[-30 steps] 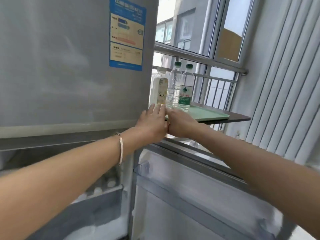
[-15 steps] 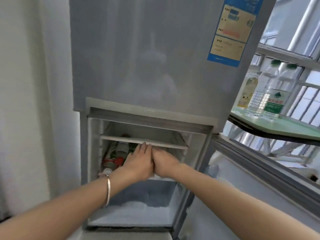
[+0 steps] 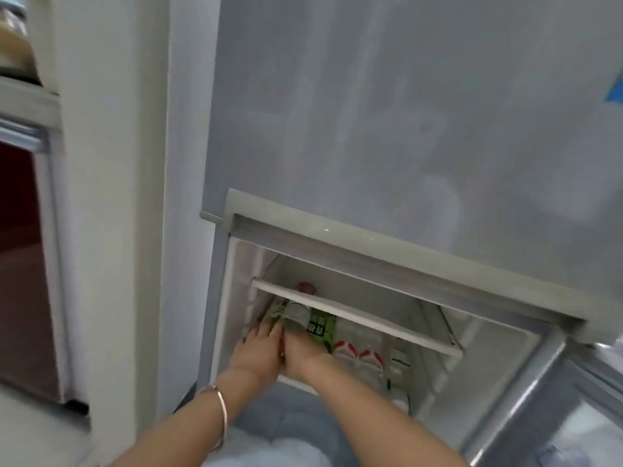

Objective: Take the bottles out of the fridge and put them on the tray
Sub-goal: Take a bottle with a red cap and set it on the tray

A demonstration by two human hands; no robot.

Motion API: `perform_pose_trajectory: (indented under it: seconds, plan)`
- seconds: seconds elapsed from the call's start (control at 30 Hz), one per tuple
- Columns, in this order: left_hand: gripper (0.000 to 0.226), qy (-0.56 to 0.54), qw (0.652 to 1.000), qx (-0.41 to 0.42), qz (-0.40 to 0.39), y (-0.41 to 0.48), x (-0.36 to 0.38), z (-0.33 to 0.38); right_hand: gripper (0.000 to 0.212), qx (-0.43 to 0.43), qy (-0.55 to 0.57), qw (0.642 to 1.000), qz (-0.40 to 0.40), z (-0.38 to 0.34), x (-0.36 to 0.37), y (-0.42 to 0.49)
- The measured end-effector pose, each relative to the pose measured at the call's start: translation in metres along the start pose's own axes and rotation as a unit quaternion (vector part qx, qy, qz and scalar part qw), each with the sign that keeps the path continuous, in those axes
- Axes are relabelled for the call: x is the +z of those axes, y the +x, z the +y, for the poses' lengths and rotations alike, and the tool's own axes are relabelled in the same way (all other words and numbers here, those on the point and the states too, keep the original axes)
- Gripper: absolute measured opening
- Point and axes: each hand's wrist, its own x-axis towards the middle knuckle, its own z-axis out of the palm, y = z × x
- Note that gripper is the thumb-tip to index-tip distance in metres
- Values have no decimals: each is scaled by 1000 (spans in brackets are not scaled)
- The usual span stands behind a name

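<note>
Step in hand: reaching for bottles (image 3: 305, 320) lying at left end of fridge (image 3: 387, 241) shelf. Left hand (image 3: 258, 348) and right hand (image 3: 303, 353) pressed together, fingers forward, nothing gripped. Next: separate, grip, withdraw.

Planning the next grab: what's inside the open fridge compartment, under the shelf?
Several bottles lying there, some with green labels, others red-marked. Left hand and right hand reach in together at a green-labelled bottle. The hands hide any grip, and the shelf covers the back.
</note>
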Motion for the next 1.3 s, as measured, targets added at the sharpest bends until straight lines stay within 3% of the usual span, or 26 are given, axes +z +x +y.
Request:
perform_pose_trajectory:
  seconds: [0.13, 0.27, 0.47, 0.63, 0.77, 0.83, 1.03, 1.2, 1.3]
  plan:
    - [64, -4, 1000, -8, 7, 5, 5, -8, 27, 0, 33, 999, 27, 3, 9, 10]
    - [72, -7, 1000, -13, -6, 5, 11, -15, 30, -4, 51, 997, 55, 3, 19, -5]
    - [81, -31, 999, 19, -6, 6, 6, -8, 44, -19, -101, 988, 119, 4, 13, -41]
    - [77, -97, 993, 62, 4, -3, -13, 24, 44, -20, -150, 971, 184, 13, -32, -73]
    - [67, -144, 985, 96, 20, -23, -30, 44, 47, -69, -162, 962, 207, 16, -55, -104]
    - [68, -152, 981, 121, 8, -32, -40, 50, 46, -78, -147, 964, 206, 16, -66, -125]
    - [36, -142, 964, 208, -80, -56, -66, 79, 43, -76, -89, 977, 180, 24, -112, -188]
    - [26, -195, 947, 245, -74, -80, -95, 123, 75, 38, 16, 987, 157, 37, -145, -239]
    - [37, -179, 946, 268, -35, -97, -118, 155, 68, 89, 94, 985, 114, 45, -163, -280]
